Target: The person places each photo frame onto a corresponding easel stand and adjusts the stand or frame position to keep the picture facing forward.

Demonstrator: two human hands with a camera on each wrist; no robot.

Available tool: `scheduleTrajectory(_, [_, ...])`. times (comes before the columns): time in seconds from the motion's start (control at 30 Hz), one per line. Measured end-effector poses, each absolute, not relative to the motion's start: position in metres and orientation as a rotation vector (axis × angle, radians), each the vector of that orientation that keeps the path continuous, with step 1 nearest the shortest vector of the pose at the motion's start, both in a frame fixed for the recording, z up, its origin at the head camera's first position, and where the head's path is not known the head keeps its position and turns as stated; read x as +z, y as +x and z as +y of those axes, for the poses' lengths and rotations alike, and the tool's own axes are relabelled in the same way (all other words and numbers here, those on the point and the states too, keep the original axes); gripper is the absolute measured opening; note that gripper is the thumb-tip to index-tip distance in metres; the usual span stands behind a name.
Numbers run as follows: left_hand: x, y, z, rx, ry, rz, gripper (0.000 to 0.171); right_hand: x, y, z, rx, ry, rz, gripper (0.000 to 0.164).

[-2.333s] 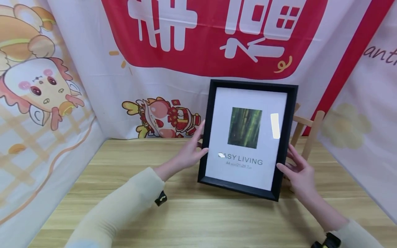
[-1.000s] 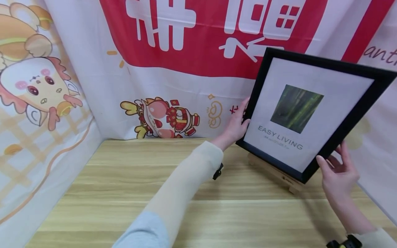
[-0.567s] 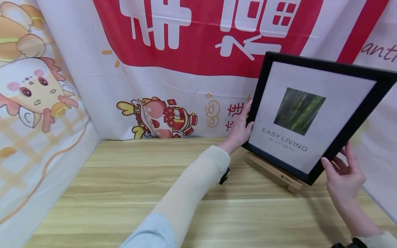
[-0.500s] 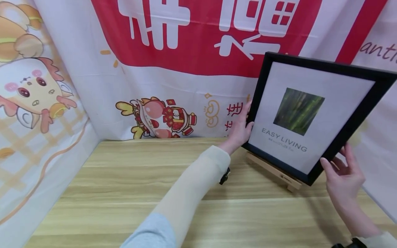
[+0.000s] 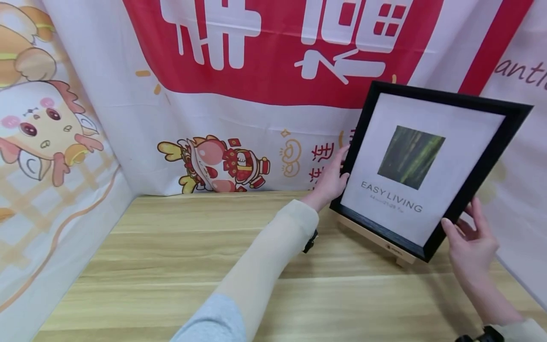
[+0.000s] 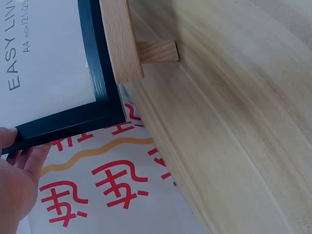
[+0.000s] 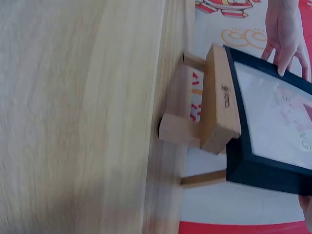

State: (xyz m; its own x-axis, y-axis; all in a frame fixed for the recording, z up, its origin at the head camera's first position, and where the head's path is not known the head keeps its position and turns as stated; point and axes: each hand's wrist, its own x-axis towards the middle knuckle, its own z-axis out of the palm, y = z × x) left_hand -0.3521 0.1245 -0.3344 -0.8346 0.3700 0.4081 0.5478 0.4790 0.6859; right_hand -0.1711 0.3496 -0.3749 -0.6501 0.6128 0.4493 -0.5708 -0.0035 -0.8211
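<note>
A black picture frame (image 5: 427,166) holds a white sheet with a green bamboo print and the words "EASY LIVING". It leans back over a small wooden easel (image 5: 376,237), its lower edge at the easel's front ledge. My left hand (image 5: 328,183) grips the left edge, thumb in front and fingers behind. On the right edge, lower down, my right hand (image 5: 472,240) pinches the border the same way. The left wrist view has a frame corner (image 6: 109,114) sticking out past the ledge's end. In the right wrist view the ledge (image 7: 222,97) lies along the frame's bottom; the easel's upper part is hidden.
Under the easel is a wood-grain tabletop (image 5: 192,266). Behind it hangs a white and red printed cloth (image 5: 256,114), close to the frame. Another cartoon-printed cloth (image 5: 85,190) hangs at the left, and pale cloth (image 5: 521,190) at the right.
Both hands have carried the picture frame right and back, from in front of the easel onto its ledge. In the last half second its top has dropped slightly and the frame has settled lower.
</note>
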Motion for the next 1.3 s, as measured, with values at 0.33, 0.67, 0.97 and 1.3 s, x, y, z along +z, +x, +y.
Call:
scheduleTrajectory(0.33, [-0.335, -0.351, 0.127, -1.282, -0.755, -2.562, 0.08, -0.377, -0.179, 0.359, 1.828, -0.033, -1.443, 0.075])
scheduleTrajectory(0.67, [-0.336, -0.352, 0.127, -1.344, -0.765, -2.564, 0.078, -0.375, -0.179, 0.359, 1.769, -0.105, -1.534, 0.075])
scheduleTrajectory(0.97, [-0.361, -0.35, 0.111, -1.61, -0.852, -2.476, 0.078, -0.381, -0.163, 0.359, 1.525, -0.207, -1.953, 0.077])
scheduleTrajectory(1.3, [-0.408, -0.34, 0.094, -1.698, -0.925, -2.581, 0.089, -0.411, -0.141, 0.342, 1.716, -0.319, -2.019, 0.095])
